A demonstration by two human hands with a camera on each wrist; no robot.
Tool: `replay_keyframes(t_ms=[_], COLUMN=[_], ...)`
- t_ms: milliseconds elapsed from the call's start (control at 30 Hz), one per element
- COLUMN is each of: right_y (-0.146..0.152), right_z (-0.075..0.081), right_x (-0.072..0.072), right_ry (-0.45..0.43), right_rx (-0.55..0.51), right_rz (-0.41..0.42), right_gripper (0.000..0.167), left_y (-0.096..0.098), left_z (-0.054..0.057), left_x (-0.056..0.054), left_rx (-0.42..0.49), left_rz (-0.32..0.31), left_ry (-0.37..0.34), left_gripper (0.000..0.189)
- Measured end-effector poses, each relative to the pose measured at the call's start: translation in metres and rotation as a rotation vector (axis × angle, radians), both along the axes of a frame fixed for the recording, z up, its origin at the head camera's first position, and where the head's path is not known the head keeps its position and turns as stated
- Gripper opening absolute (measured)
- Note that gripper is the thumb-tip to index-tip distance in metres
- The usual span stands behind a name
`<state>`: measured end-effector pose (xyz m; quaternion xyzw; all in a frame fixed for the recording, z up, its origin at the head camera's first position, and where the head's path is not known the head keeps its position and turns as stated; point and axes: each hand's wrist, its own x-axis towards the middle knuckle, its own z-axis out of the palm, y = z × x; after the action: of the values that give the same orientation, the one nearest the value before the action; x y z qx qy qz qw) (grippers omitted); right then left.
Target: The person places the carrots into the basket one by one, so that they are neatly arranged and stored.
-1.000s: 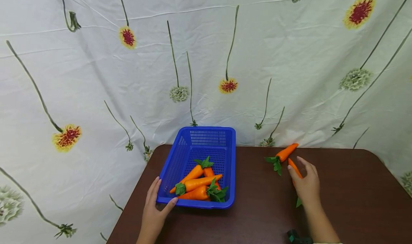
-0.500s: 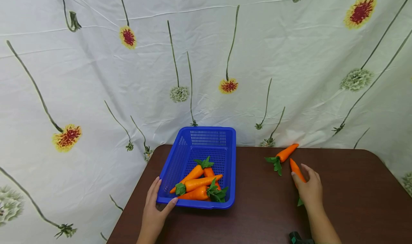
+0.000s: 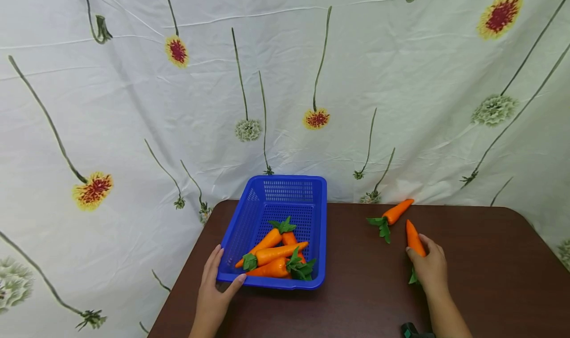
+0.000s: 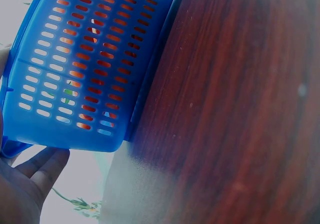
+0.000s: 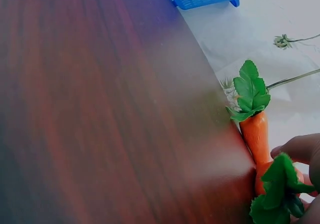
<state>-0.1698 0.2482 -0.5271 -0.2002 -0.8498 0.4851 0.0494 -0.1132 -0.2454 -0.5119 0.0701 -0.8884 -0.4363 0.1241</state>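
My left hand [image 3: 213, 288] holds the near left corner of a blue plastic basket [image 3: 321, 219], thumb at the front rim and fingers along the left side. Several orange carrots [image 3: 280, 253] with green leaves lie in the basket's near half. To the right, my right hand [image 3: 432, 266] grips a carrot [image 3: 413, 236] between thumb and fingers; its tip points away from me and its leaves [image 5: 277, 194] show below the hand. Beyond it another carrot [image 3: 398, 211] lies near the table's back edge, leaves to the left.
The dark brown table [image 3: 356, 298] ends against a white cloth [image 3: 285, 80] printed with flowers, which hangs behind it. A small black object [image 3: 414, 331] shows beside the right wrist at the bottom edge.
My right hand has moved slightly to the right and nearer to me, and its fingers have come in around the carrot, which has turned a little. The left hand and basket have stayed put.
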Motion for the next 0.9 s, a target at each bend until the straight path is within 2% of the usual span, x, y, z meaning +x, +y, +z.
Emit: replay_keyframes(t_ms=[433, 900], right_y=[0.0035, 0.0028], right_z=[-0.0030, -0.0035], right_x=[-0.0012, 0.0006], right_ry=[-0.048, -0.018], right_rx=[0.033, 0.002], right_rz=[0.028, -0.014], right_gripper=[0.067, 0.065], left_y=[-0.0003, 0.0002], left_z=[0.0019, 0.0003], left_x=[-0.0001, -0.0002], left_rx=[-0.007, 0.013], left_rz=[-0.003, -0.002], left_ry=[-0.004, 0.007], left_gripper=[0.089, 0.089])
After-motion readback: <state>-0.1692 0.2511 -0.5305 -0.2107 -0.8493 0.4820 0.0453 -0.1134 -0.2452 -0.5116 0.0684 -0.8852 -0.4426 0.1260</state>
